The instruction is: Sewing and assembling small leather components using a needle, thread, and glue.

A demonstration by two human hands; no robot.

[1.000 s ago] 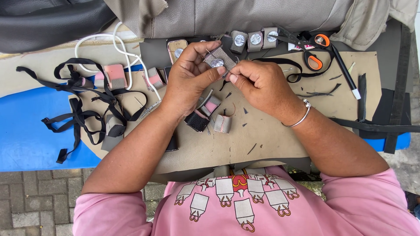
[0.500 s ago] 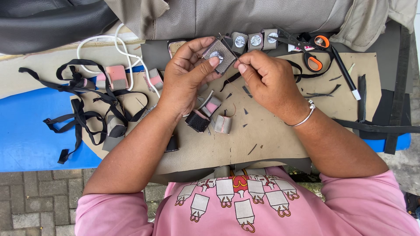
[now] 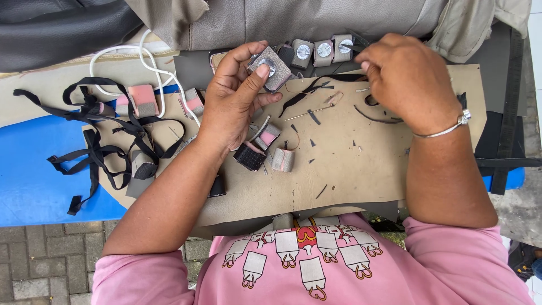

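Both hands are up over the tan sheet [image 3: 361,175] that covers the table. Left hand [image 3: 234,104] grips a small grey square patch [image 3: 270,68] with a round silver stud in its middle, thumb pressed on its front and fingers curled behind it, holding it tilted just above the sheet's far edge. Right hand [image 3: 409,79] hovers to the right, well apart from the patch, fingers bent downward and pinched together; whether it holds anything cannot be told, as the fingertips are turned away. A thin silver bangle [image 3: 446,129] sits on that wrist.

Just beyond the held patch, three more grey patches with silver studs [image 3: 323,49] lie in a row, side by side. Below the left hand rest a few small folded pieces [image 3: 265,148], one black, others grey with pink inside. Thin dark scraps and slivers [image 3: 313,116] are scattered across the middle of the sheet. On the left, a tangle of black straps [image 3: 104,147] spreads over the sheet's edge and a blue surface [image 3: 28,181], with a white cord [image 3: 127,56] looping behind it and pink-faced pieces [image 3: 141,100] among the straps.
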